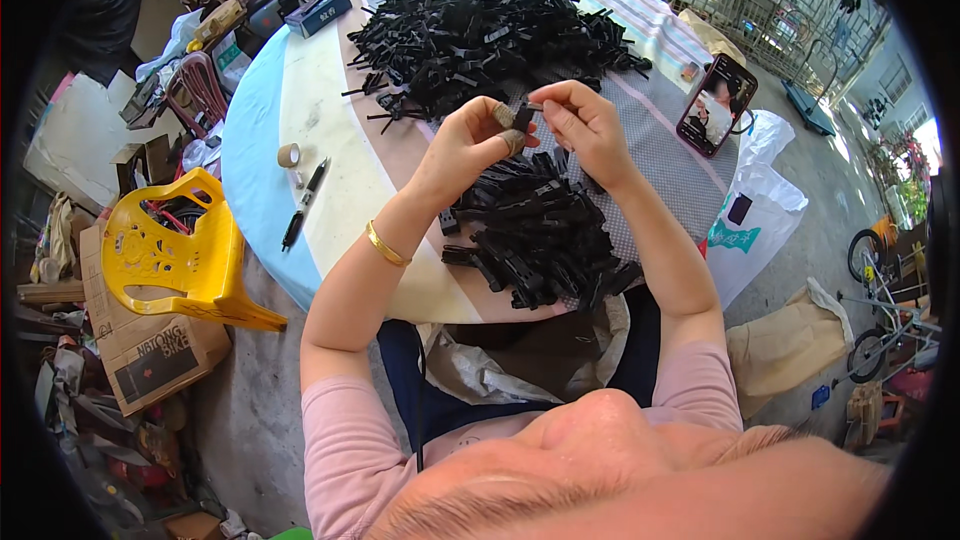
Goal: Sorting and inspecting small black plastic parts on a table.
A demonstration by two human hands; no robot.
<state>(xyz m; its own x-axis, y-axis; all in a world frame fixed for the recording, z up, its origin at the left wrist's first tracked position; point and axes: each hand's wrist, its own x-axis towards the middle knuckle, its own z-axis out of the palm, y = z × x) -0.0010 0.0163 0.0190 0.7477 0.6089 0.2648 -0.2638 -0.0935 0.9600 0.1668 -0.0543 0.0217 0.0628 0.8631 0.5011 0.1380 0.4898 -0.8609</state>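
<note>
1. Both hands are up over the tabletop point(300, 110), and between them sits one small black plastic piece point(524, 117). The left hand point(470, 145) has its grip clamped on it, thumb and forefinger closed around the lower end; both fingertips look wrapped in tan tape or guards. The right hand point(585, 125) pinches the upper end, its grip also closed on the same piece.

2. The risk at the grip, as I judge it: the piece is small and held only at the fingertips, so a twist or a hard push from either side could pop it out. It would drop straight below, into the near pile of black pieces point(540, 235), and be lost among lookalikes.

3. That near pile lies just under the wrists and reaches the tabletop edge. A forearm coming down could sweep pieces off the edge into the lap, where a pale bag point(480, 370) lies.

4. Beyond the grip, the big far heap of black pieces point(480, 35) is loosely stacked; reaching in blind could snag several tangled ones and drag them along.

5. To the right of the grip, a phone point(716, 105) lies close to the tabletop edge with its screen lit. A swinging right elbow might nudge it off.

6. Left of the grip, a tape roll point(288, 154) and a pen point(305, 202) lie well apart from the work, with little hazard there.
</note>
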